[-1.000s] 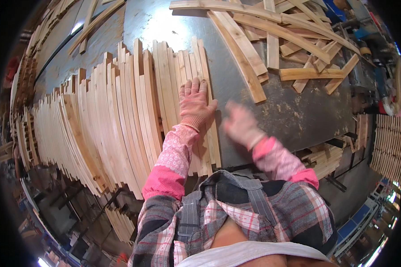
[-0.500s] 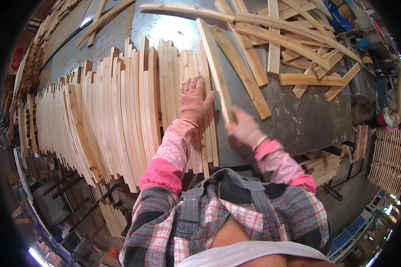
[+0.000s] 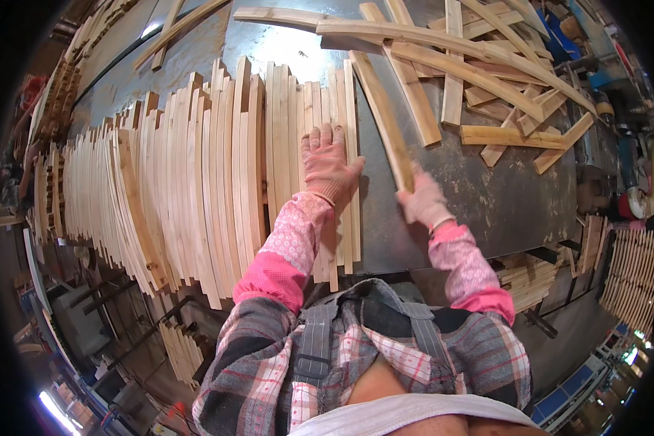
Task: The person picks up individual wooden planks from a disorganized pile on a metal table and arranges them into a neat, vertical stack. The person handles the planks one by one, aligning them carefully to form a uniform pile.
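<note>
My left hand (image 3: 330,164), in a pinkish glove, lies flat with fingers stretched over the right end of a long row of wooden strips (image 3: 218,167). The strips stand side by side, their ends uneven. To its right, my right hand (image 3: 424,198), gloved as well and a little blurred, grips the near end of a loose wooden strip (image 3: 380,109). That strip slants away over the dark metal table (image 3: 487,196), apart from the row. A pale strip (image 3: 352,152) forms the row's right edge, beside my left thumb.
Loose wooden strips (image 3: 479,69) lie crisscrossed in a pile at the far right. Machine parts and a hose (image 3: 643,200) stand beyond the table's right edge. More stacked strips (image 3: 530,280) sit below the table at the near right. Two strips (image 3: 174,33) lie at the far left.
The strip my right hand held has joined the row's right edge. My right hand has moved right and now grips another strip from the table. My left hand stays on the row.
</note>
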`<move>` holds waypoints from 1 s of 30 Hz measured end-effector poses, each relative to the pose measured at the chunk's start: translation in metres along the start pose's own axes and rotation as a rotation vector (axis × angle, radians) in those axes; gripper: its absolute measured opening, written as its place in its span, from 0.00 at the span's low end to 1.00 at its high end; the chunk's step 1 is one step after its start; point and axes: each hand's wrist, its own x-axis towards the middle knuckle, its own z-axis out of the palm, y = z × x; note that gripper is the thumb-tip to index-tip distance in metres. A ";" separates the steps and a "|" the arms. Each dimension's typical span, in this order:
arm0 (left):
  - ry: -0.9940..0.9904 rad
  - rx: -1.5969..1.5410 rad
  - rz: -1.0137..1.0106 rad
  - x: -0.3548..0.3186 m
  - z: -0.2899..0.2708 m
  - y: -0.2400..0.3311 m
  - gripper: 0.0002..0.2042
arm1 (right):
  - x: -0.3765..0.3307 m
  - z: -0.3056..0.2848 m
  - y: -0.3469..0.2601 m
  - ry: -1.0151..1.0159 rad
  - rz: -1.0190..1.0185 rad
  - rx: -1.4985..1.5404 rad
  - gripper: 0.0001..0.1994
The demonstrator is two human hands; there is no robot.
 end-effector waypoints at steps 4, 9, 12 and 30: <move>0.064 -0.058 -0.033 0.002 0.017 -0.008 0.43 | -0.058 0.029 -0.052 -0.475 -0.190 0.395 0.39; -0.031 -0.044 -0.058 0.003 -0.005 0.015 0.42 | 0.053 0.000 -0.015 0.219 -0.170 0.043 0.33; -0.054 -0.038 -0.069 0.007 -0.012 0.020 0.41 | 0.121 -0.072 -0.037 0.150 0.098 -0.328 0.43; -0.028 0.206 -0.300 0.042 0.020 0.060 0.47 | 0.145 -0.134 -0.018 0.182 -0.462 0.157 0.18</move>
